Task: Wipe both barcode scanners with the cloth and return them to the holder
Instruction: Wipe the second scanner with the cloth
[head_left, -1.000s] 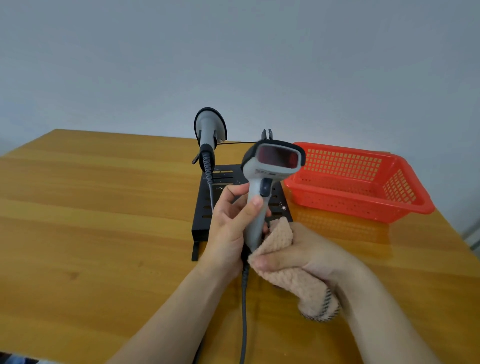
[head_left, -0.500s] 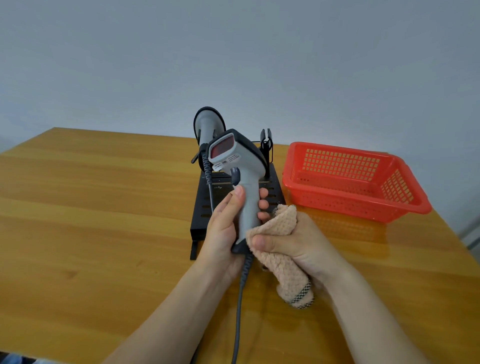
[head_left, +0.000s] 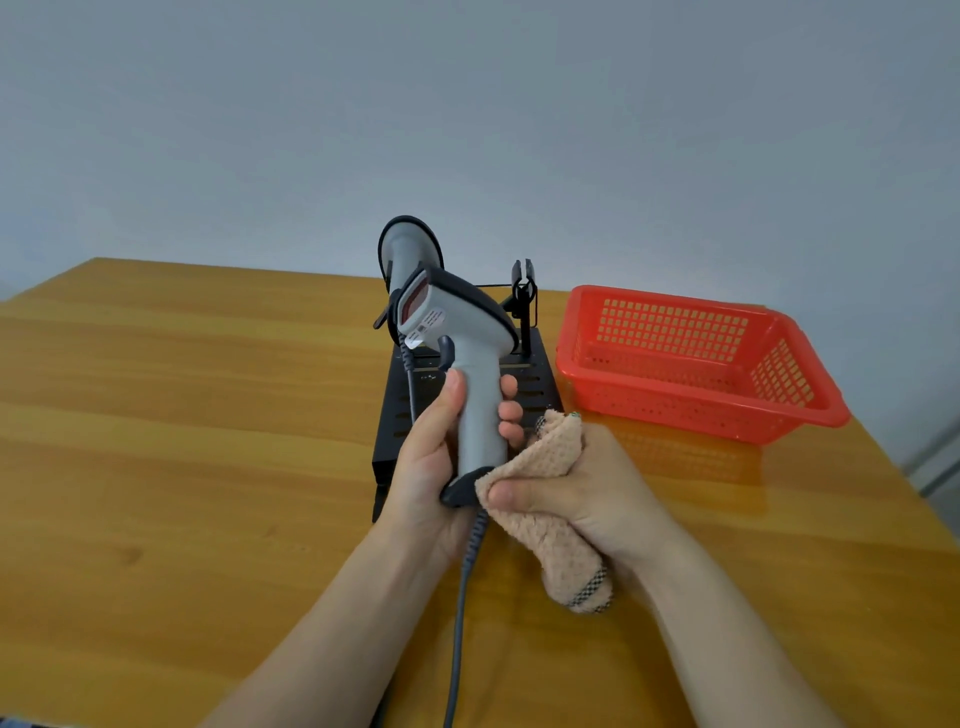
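Scanner (head_left: 478, 395) upright above the desk (head_left: 182, 415), its grey handle wrapped by the left hand (head_left: 431, 467), thumb on the near side and fingers curled round the far side. Its head tilts left, with the red window facing left and a little toward the camera and a white label just under it. A grey cord (head_left: 460, 613) drops from the butt of the handle toward the near edge of the desk.

The right hand (head_left: 587, 493) is closed round a bunched peach cloth (head_left: 550, 462). Its thumb pins the cloth against the bottom of the handle on the right side, and a checked hem hangs out below the hand.

Behind them stands the black holder (head_left: 540, 384). The second scanner (head_left: 408, 249) sits on its left side, back to the camera and partly hidden by the held one. The holder's right clip (head_left: 523, 283) sticks up beside it. A red basket (head_left: 691, 364) lies just right of the holder, before a pale wall (head_left: 467, 104).
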